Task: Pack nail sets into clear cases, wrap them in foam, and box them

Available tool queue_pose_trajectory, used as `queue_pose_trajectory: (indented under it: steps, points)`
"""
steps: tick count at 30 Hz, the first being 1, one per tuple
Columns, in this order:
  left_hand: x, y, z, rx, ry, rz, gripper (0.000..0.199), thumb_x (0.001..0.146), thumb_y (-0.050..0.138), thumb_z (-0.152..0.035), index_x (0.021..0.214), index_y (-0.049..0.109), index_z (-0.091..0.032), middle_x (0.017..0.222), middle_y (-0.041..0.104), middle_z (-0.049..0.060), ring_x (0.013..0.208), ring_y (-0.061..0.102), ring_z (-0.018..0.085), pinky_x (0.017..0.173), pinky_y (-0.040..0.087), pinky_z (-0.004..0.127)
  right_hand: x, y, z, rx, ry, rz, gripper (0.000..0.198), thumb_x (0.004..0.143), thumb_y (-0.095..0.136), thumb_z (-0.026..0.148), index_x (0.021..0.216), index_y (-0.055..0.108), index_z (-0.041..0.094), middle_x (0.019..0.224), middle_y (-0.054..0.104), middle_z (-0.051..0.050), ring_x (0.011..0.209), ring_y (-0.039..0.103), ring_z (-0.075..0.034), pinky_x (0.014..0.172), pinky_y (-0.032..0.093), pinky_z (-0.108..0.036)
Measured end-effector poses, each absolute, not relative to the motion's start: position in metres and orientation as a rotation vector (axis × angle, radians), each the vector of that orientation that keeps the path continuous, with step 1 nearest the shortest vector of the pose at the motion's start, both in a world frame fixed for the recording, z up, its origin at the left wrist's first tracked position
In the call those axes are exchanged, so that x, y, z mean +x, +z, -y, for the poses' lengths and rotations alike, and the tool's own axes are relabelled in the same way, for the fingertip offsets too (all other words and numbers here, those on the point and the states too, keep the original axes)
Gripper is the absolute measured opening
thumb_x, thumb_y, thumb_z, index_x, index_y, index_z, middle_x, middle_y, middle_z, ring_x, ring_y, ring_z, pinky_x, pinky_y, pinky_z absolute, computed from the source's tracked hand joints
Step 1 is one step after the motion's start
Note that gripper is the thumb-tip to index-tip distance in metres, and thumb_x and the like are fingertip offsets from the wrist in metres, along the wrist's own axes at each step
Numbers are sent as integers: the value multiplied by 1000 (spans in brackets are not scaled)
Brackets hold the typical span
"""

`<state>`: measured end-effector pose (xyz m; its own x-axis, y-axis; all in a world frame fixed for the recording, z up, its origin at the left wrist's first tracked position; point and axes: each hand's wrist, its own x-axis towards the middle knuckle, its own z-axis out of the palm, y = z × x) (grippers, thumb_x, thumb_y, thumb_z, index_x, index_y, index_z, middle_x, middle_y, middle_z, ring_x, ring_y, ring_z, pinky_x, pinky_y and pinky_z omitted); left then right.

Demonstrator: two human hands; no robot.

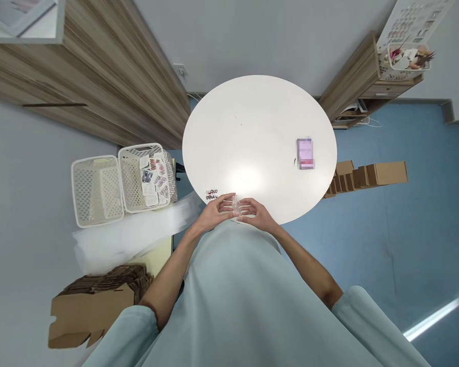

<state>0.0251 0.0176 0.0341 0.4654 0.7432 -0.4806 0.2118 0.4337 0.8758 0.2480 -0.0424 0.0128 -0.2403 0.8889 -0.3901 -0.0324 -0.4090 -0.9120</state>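
Just below the middle of the frame, the left hand and the right hand are holding a small clear thing between them. Both hands are curling partway, with their fingers bending toward it from each side. The clear thing is showing in front of the bottom edge of the white table; I cannot tell if it is touching the top. Just above the left hand, some tiny pink and dark pieces are lying in rows. A blurry purple box is resting on the table's right side. At the left of the frame, a white basket is holding cards.
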Motion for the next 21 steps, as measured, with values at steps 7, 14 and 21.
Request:
queue_pose_trajectory:
  steps: [7,14,21]
  points:
    - [5,42,-17,1060,477,-1036,90,69,98,-53,146,66,-20,148,67,19,131,68,39,112,56,59,225,28,38,-1273,1746,1104,77,78,93,52,146,64,32,137,71,-9,121,74,-28,113,59,-54]
    - [-38,46,-24,995,443,-969,89,71,99,-48,147,66,-17,149,66,20,134,67,42,116,52,63,200,29,37,-1226,1840,1068,82,81,91,56,153,63,32,143,70,-8,127,72,-29,120,54,-57]
    - [-66,51,-25,914,539,-873,99,78,94,-49,165,48,-30,164,52,18,145,57,42,114,56,59,183,43,25,-1261,1817,1043,61,89,80,64,137,69,28,146,70,-8,131,70,-30,114,58,-51]
